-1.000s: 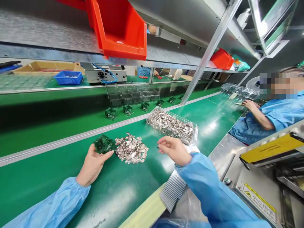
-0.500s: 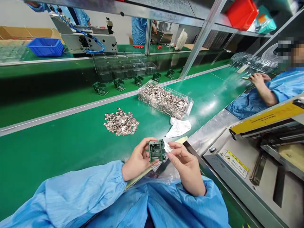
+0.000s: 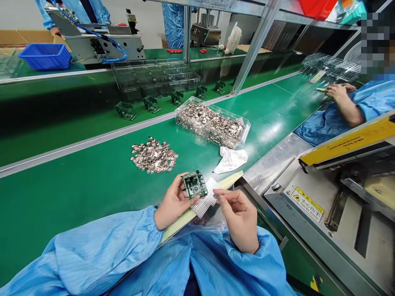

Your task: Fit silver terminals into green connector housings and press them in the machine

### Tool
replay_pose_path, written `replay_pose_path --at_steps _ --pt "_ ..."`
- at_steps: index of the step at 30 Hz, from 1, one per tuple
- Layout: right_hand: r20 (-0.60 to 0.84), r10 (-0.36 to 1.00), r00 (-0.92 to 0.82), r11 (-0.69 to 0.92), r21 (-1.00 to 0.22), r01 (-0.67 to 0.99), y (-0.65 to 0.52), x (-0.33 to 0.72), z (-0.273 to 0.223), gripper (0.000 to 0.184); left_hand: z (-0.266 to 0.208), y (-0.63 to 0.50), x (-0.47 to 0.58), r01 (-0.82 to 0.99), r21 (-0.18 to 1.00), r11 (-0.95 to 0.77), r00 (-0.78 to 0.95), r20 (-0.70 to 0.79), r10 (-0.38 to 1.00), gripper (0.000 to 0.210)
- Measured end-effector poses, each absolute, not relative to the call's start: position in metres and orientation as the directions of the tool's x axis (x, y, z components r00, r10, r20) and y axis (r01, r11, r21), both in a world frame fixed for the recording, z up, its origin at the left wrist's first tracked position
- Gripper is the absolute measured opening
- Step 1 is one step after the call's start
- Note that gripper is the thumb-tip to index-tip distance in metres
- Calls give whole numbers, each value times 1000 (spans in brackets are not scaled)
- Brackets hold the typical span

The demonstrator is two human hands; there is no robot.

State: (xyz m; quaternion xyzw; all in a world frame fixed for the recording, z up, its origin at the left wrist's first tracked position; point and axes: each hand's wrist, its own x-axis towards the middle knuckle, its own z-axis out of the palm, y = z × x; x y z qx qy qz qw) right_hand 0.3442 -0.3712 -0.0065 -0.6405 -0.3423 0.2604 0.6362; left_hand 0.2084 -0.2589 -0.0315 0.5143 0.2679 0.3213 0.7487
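Observation:
My left hand (image 3: 175, 202) grips a square green circuit board assembly (image 3: 195, 184) by its left and lower edges, its hollow inner side turned up toward me. To the right of it, my right hand (image 3: 239, 213) is closed in a pinch of thumb and forefinger. A tiny item seems to be between the fingertips, too small to name. Beneath both hands lies a white sheet with a grid of small labels (image 3: 206, 199), resting on a pale yellow strip (image 3: 175, 227) at the table edge. The board and the right fingertips are apart.
A loose pile of small metal pieces (image 3: 154, 155) lies ahead on the green table. Behind it stands a clear tray of such pieces (image 3: 211, 123), with a white cloth (image 3: 231, 159) before it. Several green board assemblies (image 3: 151, 104) line the back. A machine (image 3: 324, 197) stands right, near a co-worker's hand (image 3: 339, 96).
My right hand has drawn away from the board and down over the label sheet. My left hand has tilted the board and moved it slightly up and left. The camera view has shifted a little.

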Motion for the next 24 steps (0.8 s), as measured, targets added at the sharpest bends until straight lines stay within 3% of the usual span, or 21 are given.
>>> replay_pose_path --at_steps 6,10,24 --pt "206 847 491 -4 -920 393 -377 345 -8 11 -33 -260 208 -233 957 172 647 21 762 58" --pt "305 865 397 48 -840 541 -378 348 -4 19 -33 -262 206 -218 965 147 666 37 745 55" --pt "238 800 551 -42 -893 448 -361 330 -15 9 -37 -266 204 -192 974 117 723 60 688 44"
